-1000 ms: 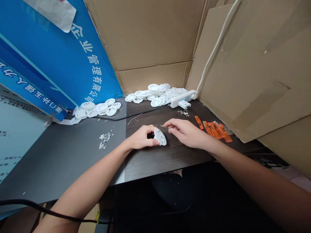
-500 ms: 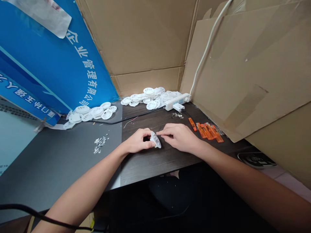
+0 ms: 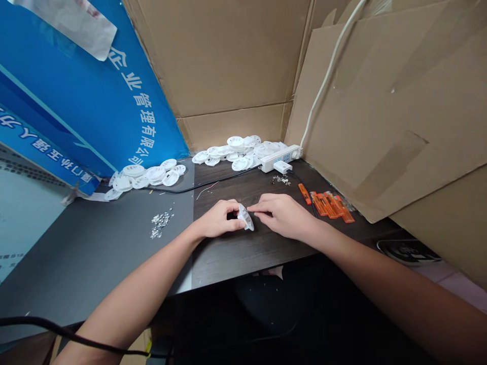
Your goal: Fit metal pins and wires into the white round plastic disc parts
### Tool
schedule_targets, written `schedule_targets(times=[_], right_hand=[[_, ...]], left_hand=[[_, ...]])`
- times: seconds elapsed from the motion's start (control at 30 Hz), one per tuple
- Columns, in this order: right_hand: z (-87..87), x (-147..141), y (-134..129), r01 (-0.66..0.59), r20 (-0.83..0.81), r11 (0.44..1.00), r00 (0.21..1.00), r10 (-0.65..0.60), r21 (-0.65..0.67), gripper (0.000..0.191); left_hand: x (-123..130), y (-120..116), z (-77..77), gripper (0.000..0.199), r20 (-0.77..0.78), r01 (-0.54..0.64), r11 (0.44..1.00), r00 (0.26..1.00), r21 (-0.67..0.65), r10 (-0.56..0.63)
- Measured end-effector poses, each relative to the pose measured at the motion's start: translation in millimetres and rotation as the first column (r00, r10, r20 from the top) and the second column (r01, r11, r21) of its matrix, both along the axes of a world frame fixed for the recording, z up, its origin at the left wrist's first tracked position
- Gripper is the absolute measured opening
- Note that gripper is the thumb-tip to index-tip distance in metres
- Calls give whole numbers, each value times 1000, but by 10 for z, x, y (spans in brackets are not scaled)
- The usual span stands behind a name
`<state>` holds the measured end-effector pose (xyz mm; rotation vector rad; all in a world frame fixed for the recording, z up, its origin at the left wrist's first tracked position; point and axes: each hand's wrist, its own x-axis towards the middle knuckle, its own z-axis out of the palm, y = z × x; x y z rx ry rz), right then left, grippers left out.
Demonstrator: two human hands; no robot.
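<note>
A white oval plastic piece [image 3: 246, 218] with slots in its face is held on edge between the thumb and fingers of my left hand [image 3: 220, 219], tilted toward the right. My right hand [image 3: 282, 215] comes in from the other side, its fingers drawn together and the index fingertip at the upper part of the piece's face. Whatever may be between those fingertips is too small to make out. Beyond the hands lie a heap of similar white oval pieces [image 3: 236, 143] and small metal parts [image 3: 281, 180]. More small metal parts [image 3: 161, 223] are scattered to the left.
Another pile of white pieces [image 3: 133, 171] lies at the back left. A white power strip [image 3: 279, 157] with a plugged-in charger [image 3: 282, 168] sits behind my hands. Several orange plastic pieces [image 3: 331, 205] lie right. Cardboard walls [image 3: 228, 61] enclose the dark table [image 3: 220, 261].
The view has shifted slightly, so everything sits a little further right. My right fingertips stay at the white piece, with only a slight movement; the left hand keeps its hold.
</note>
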<state>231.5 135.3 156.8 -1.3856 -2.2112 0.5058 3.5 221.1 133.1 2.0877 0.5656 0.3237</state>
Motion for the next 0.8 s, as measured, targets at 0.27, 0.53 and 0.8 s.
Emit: schedule_targets(times=[0.27,0.53,0.8], right_hand=[[26,34,10,-10,-210,997,978,-7,-81,32],[15,-6,11,6,-158,998,987,-15,-56,33],[28,-26,17,16,-139,997,990,-26,-69,34]], left_hand=[[16,-48,56,41,28,-23,999,999,35,22],[24,-46,42,37,24,-19,998,1000,61,18],[32,-56,57,33,11,-16,998,1000,63,15]])
